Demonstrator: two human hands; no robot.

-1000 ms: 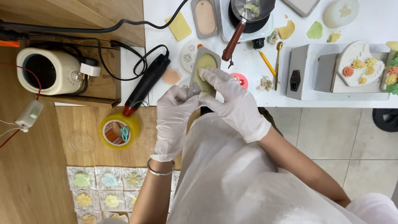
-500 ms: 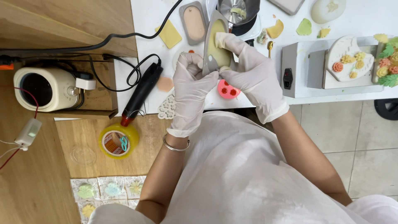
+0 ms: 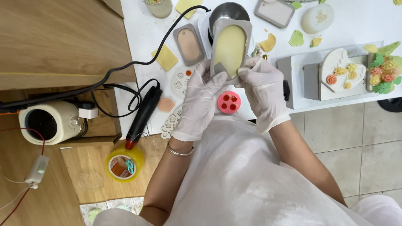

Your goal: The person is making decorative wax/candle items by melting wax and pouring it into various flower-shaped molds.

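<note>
Both my hands wear white gloves and grip a grey oblong silicone mould point(image 3: 230, 48) filled with pale yellow wax. My left hand point(image 3: 201, 100) holds its near left corner and my right hand point(image 3: 264, 92) holds its near right edge. The mould is lifted above the white table point(image 3: 142, 37), in front of a metal pot point(image 3: 228, 11) on a small heater. A pink round mould point(image 3: 228, 102) with red dots lies on the table between my wrists.
A second grey mould point(image 3: 189, 44) with peach filling lies left of the held one. A black corded tool point(image 3: 143, 113), yellow wax slabs point(image 3: 166, 57), a white heart plaque with wax flowers point(image 3: 341, 69), a cream wax warmer point(image 3: 46, 121) and a tape roll point(image 3: 123, 163) are around.
The view has shifted so the table sits lower and closer. My hands keep hold of the mould and have raised it further from me, toward the pot.
</note>
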